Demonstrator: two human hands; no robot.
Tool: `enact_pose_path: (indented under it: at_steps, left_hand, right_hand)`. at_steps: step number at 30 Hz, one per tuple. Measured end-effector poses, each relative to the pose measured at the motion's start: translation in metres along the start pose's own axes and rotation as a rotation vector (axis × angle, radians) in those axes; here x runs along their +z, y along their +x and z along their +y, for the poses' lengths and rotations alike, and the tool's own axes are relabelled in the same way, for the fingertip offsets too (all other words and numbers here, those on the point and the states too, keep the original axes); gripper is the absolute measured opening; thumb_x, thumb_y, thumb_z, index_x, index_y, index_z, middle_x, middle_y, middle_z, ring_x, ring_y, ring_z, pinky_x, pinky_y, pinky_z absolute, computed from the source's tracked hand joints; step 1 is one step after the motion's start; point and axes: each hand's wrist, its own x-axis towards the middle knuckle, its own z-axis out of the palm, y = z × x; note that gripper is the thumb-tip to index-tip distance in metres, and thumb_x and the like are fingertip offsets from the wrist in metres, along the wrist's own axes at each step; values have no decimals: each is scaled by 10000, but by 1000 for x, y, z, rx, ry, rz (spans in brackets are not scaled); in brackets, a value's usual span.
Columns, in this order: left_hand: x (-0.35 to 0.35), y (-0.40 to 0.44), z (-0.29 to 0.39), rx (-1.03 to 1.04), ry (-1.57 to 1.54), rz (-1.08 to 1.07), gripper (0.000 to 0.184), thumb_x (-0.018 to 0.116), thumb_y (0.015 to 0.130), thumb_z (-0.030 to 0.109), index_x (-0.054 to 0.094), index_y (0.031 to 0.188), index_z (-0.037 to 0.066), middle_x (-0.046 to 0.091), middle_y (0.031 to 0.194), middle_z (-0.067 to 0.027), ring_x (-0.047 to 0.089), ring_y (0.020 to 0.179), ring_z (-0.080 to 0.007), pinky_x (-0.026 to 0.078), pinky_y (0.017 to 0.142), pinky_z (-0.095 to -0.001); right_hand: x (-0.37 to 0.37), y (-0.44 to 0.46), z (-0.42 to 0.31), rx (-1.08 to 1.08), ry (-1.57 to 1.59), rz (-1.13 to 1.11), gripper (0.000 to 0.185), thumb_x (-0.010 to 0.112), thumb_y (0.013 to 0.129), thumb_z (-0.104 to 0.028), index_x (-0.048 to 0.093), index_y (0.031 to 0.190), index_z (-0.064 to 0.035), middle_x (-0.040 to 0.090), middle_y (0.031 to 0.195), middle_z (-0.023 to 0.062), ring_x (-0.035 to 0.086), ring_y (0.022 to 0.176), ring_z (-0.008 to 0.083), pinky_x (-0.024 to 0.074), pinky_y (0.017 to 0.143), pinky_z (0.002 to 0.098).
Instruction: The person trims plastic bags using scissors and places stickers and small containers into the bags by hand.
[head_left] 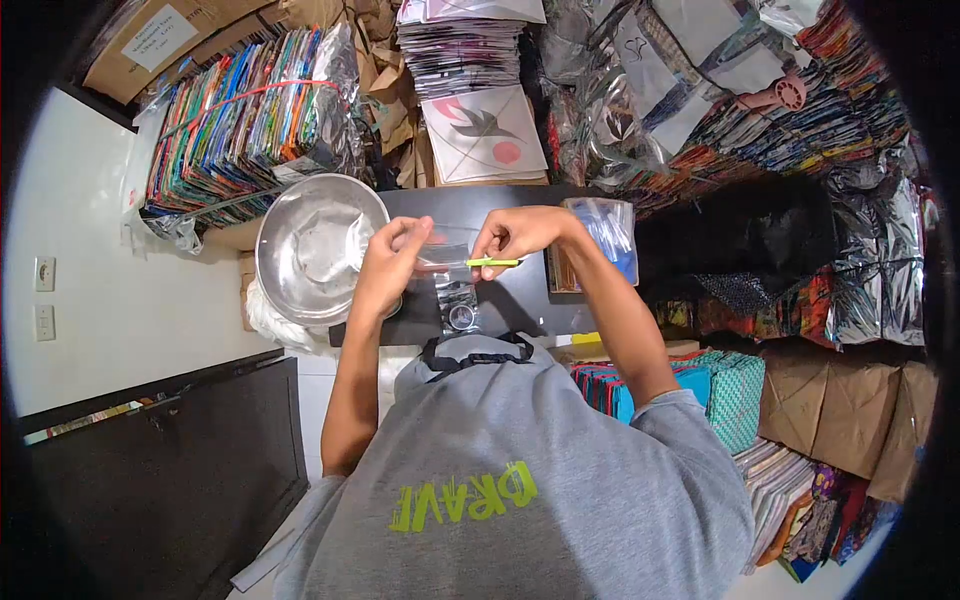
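Observation:
My left hand (388,268) is closed on one end of a clear plastic sheet (448,262), beside the rim of a large steel bowl (275,285). The sheet stretches toward my right hand (518,237), its lower part hanging over the dark table. Pinched in my right hand is a slim lime-green tool (498,263) with a dark end; its exact kind is too small to make out. The tool lies sideways near the plastic's right edge. Below the sheet, close to my shirt, is a small round ring-shaped thing (461,317).
A box (600,230) with clear and blue plastic stands right of the black table (420,200). Behind are stacks of printed packets (485,130) and colourful bundled sheets (250,110). Folded teal goods (735,395) sit at my right. A dark cabinet (170,470) stands left.

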Motion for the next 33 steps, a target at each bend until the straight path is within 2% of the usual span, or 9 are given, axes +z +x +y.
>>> enact_pose_path:
  at_steps: [3,6,13,15,17,18,20,24,33]
  left_hand:
    - [-9,6,-6,24,-45,-122,311,631,1039,296,593,1148,7,719,1082,-166,747,781,-231,615,630,-316]
    - [-9,-4,10,-101,7,-178,354,631,1039,293,563,1219,-4,712,1108,-184,749,817,-233,615,675,-309]
    - [-17,-3,-1,58,98,-315,428,653,1024,245,526,1348,-5,698,1188,-164,755,864,-244,625,759,-324]
    - [-19,-4,-1,102,82,-346,430,661,1020,235,532,1356,0,700,1196,-152,756,872,-243,627,778,-330]
    - [-19,-5,7,-58,143,-387,412,601,1048,263,542,1373,18,682,1274,-144,765,872,-271,636,796,-345]
    - [-18,-5,10,-58,143,-386,412,601,1048,263,542,1373,18,682,1274,-144,765,872,-271,636,796,-345]
    - [-15,-5,15,-170,138,-341,407,525,1079,317,553,1357,22,681,1266,-146,767,849,-288,650,729,-360]
    - [-7,-5,17,-183,68,-262,461,418,1105,394,577,1331,25,691,1211,-171,763,768,-331,653,604,-356]
    - [-4,-9,14,-199,11,-193,452,375,1119,403,575,1325,53,667,1180,-188,757,720,-321,656,587,-341]
  right_hand:
    - [0,-6,4,-3,73,29,323,798,907,-234,761,1135,-9,707,806,-35,553,681,14,434,597,219]
    - [0,-6,8,-33,65,19,363,790,915,-306,764,1157,-37,694,781,-59,537,651,5,399,583,214]
    - [-6,-9,11,-31,63,14,345,790,916,-303,769,1144,-45,658,732,-66,532,636,1,402,558,220]
    - [-8,-11,8,39,126,-19,344,817,895,-246,761,1130,-1,721,845,-33,556,693,11,429,608,215]
    - [-8,-9,12,49,109,-21,344,817,895,-249,762,1129,-4,715,834,-36,553,689,9,426,604,213]
    - [-7,-8,12,59,93,-21,343,817,895,-252,763,1128,-6,710,823,-39,551,685,7,423,600,211]
    - [-4,-8,9,33,95,-14,344,815,897,-254,761,1130,-6,705,815,-40,549,681,7,420,597,208]
    - [-3,-4,8,16,106,-30,340,805,906,-250,753,1135,-4,685,782,-49,535,663,9,406,583,212]
    - [-2,5,11,-9,88,-21,337,802,905,-246,751,1120,8,633,711,-64,477,613,4,348,537,223]
